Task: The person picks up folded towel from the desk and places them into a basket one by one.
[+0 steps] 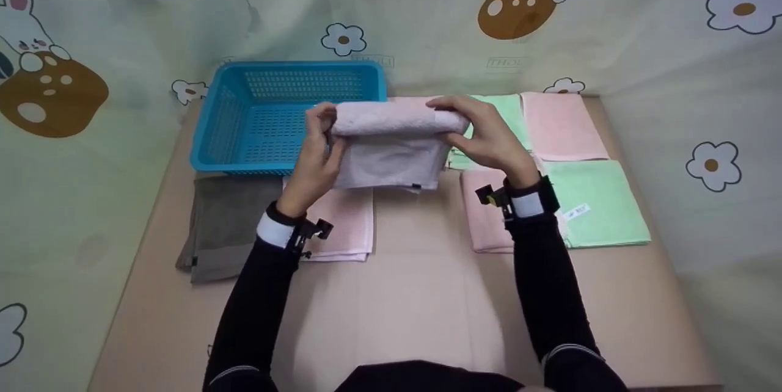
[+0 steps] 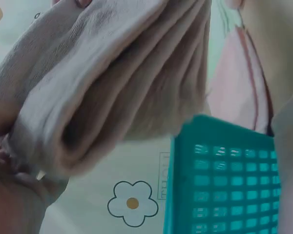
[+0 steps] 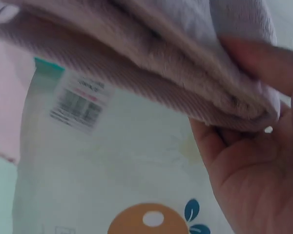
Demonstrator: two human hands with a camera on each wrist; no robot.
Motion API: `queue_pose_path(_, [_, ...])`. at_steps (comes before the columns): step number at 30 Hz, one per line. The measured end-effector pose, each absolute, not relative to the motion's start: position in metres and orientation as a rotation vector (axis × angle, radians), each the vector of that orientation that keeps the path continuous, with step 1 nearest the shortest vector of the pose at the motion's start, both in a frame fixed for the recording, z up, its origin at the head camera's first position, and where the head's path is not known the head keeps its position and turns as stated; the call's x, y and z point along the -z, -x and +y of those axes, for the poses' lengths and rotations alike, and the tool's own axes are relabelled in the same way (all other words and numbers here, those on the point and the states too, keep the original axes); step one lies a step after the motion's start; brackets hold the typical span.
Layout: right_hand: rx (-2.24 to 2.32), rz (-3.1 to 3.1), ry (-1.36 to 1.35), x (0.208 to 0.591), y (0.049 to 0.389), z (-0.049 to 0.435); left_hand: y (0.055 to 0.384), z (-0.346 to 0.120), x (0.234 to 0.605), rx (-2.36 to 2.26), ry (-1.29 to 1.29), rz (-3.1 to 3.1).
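Observation:
A pale lilac-grey towel (image 1: 391, 157), folded in layers with its top edge turned over, hangs in the air above the table. My left hand (image 1: 314, 157) grips its left end, thumb in front and fingers behind. At the opposite end my right hand (image 1: 486, 132) pinches the towel, the thumb below the fold and fingers over the top. In the left wrist view the towel's stacked layers (image 2: 122, 92) show from the side. A white label with a barcode (image 3: 79, 103) hangs below the towel (image 3: 185, 73) in the right wrist view.
A blue plastic basket (image 1: 204, 135) stands at the back left. A folded dark grey towel (image 1: 235, 221) and a pink one (image 1: 342, 221) lie before it. To the right are folded green towels (image 1: 599, 196) and pink towels (image 1: 562, 126). A patterned curtain (image 1: 421, 25) encloses the table (image 1: 409, 300).

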State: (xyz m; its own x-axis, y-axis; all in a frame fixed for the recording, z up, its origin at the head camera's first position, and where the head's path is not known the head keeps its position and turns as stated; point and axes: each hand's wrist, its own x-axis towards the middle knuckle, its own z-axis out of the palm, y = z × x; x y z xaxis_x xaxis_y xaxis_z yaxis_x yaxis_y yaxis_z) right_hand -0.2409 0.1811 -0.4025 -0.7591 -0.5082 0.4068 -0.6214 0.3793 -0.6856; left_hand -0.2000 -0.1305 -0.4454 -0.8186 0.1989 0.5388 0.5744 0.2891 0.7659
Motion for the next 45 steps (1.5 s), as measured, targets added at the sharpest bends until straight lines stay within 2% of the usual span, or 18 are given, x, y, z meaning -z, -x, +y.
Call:
queue_pose_path(5, [-1.463, -2.298, -0.891, 0.396, 0.258, 0.151, 0.216, -0.138, 0.434, 1.455, 0.554, -2.108])
queue_pose_path(11, [-1.581, -2.086, -0.846, 0.396, 0.281, 0.116, 0.237, -0.150, 0.426, 1.370, 0.483, -2.041])
queue_pose_path(18, [-1.730, -2.079, -0.715, 0.404, 0.305, 0.084, 0.256, -0.168, 0.433, 1.413, 0.412, -2.129])
queue_pose_path(26, [-1.824, -2.223, -0.549, 0.430, 0.331, 0.057, 0.272, -0.192, 0.449, 1.534, 0.262, -2.294])
queue_pose_path(31, [-1.670, -2.364, -0.568, 0.449, 0.340, 0.047, 0.277, -0.201, 0.458, 1.517, 0.177, -2.438])
queue_pose_path(37, [-1.282, -2.635, -0.615, 0.470, 0.342, 0.036, 0.279, -0.204, 0.474, 1.447, 0.064, -2.775])
queue_pose_path(45, [-0.917, -2.806, -0.725, 0.475, 0.340, 0.019, 0.280, -0.206, 0.483, 1.380, -0.042, -3.036])
